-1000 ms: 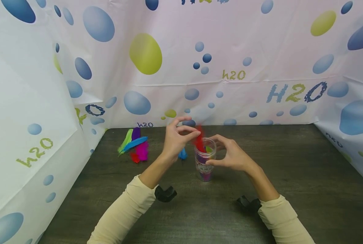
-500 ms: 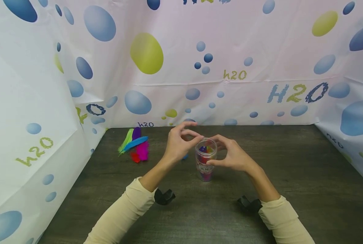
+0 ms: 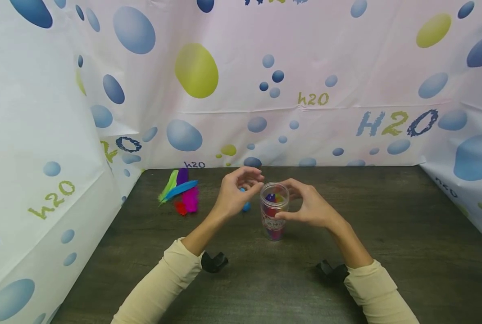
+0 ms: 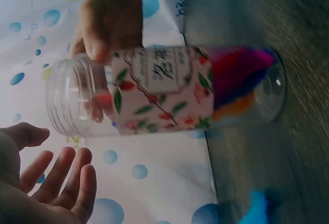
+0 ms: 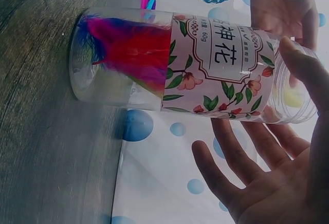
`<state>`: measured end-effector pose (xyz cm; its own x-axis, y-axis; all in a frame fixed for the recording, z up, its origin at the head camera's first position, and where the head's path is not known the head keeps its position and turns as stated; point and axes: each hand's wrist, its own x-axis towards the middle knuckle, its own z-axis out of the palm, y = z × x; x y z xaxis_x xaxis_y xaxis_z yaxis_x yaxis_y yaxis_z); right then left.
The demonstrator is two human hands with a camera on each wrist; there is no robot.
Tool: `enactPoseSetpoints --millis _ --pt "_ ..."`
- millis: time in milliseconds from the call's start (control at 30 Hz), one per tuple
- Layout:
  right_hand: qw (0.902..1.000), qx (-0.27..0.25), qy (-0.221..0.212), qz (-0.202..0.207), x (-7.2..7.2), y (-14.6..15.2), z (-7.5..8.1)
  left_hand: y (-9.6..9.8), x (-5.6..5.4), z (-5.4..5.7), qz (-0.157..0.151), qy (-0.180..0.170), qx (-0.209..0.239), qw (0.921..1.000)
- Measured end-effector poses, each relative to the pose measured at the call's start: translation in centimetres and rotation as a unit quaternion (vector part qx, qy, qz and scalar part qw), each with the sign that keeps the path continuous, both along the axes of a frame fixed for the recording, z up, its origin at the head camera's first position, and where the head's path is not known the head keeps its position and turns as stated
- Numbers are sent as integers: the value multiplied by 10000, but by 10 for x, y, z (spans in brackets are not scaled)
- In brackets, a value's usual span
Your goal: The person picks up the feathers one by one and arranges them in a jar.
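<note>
A clear plastic jar (image 3: 274, 221) with a flowered label stands upright on the table, uncapped. Inside it are feathers (image 5: 128, 54) in red, pink, blue and orange, partly hidden by the label. My right hand (image 3: 311, 209) holds the jar from the right, thumb in front and fingers behind it. My left hand (image 3: 238, 191) hovers just left of the jar's mouth with loosely bent fingers and nothing between them. Beyond that hand a blue feather (image 3: 246, 207) lies on the table, mostly hidden behind it.
At the table's back left lies a small pile of feathers: green (image 3: 169, 184), purple (image 3: 182, 176), blue (image 3: 180, 191), magenta (image 3: 191, 199) and red (image 3: 180, 208). A spotted white sheet (image 3: 326, 135) rises behind and beside the dark table (image 3: 273, 288).
A red feather that my left hand pinched over the jar's mouth has gone down inside. My left hand has let go and drawn slightly left. The right hand stays on the jar.
</note>
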<state>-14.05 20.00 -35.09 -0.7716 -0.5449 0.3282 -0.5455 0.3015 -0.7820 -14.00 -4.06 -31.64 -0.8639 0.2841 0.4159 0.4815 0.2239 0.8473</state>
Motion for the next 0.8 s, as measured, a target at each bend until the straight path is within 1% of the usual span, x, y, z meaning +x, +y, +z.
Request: enactPoseSetpoints --millis 67,133,200,300,367,467,533,700,767,800 --pt "10000 -1 -9 7 0 0 -1 -3 -1 -3 12 70 -145 9999" --pt "10000 -16 -13 13 1 0 -1 -6 -2 -6 104 262 -418 9987" --pt "10000 -21 -25 3 1 0 -2 -10 -3 -10 215 478 -760 9957" --pt "10000 -11 -39 -25 1 0 -3 -16 -4 -16 516 776 -1427 9854" --pt "10000 5 -60 -51 1 -1 -2 -21 -6 -19 671 809 -1763 9787" --pt "9999 32 -90 -82 1 -1 -1 -28 -8 -23 950 818 -2199 9674" --pt "9999 61 -113 -108 2 -1 0 -32 -9 -26 1098 874 -2488 9583" --pt "9996 110 -180 -166 4 -1 1 -43 -11 -35 1355 1266 -3315 9251" --pt "9996 115 -200 -172 4 -1 1 -48 -12 -39 1417 1380 -3491 9160" --pt "9996 122 -203 -173 4 -1 1 -50 -13 -40 1461 1404 -3545 9128"
